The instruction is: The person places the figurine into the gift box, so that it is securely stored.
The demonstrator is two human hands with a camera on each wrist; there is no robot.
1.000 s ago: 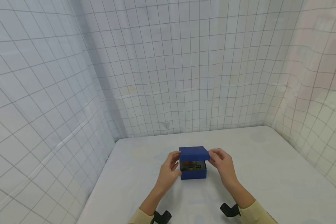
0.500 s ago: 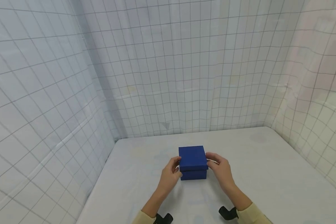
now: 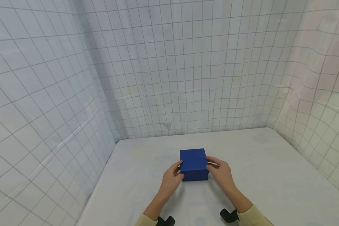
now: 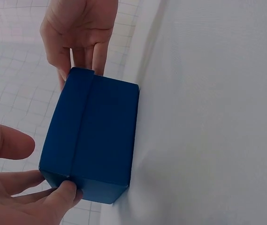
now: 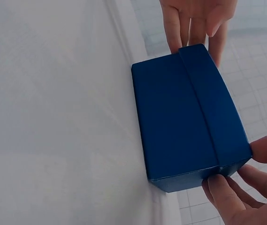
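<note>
A small blue cardboard box (image 3: 195, 175) stands on the white table with its matching blue lid (image 3: 192, 159) on top. In both wrist views a thin seam shows where the lid meets the box, and the contents are hidden. My left hand (image 3: 170, 180) holds the lid's left side, fingers bent, thumb near the front corner at the seam. One left finger (image 4: 11, 142) stands away from the lid in the left wrist view. On the opposite side my right hand (image 3: 221, 172) grips the lid with bent fingers, its thumb (image 5: 220, 185) at the seam by the near corner.
White cloth covers the table (image 3: 141, 175). White grid-patterned curtains (image 3: 169, 78) hang behind it and on both sides. A black strap-like piece (image 3: 229, 215) sits at the right wrist, and a similar black piece (image 3: 165, 221) at the left, below pale yellow sleeves.
The lid has swung down from a raised tilt and now sits level over the box, hiding the small items inside. Both hands have come down and slightly toward the body with it.
</note>
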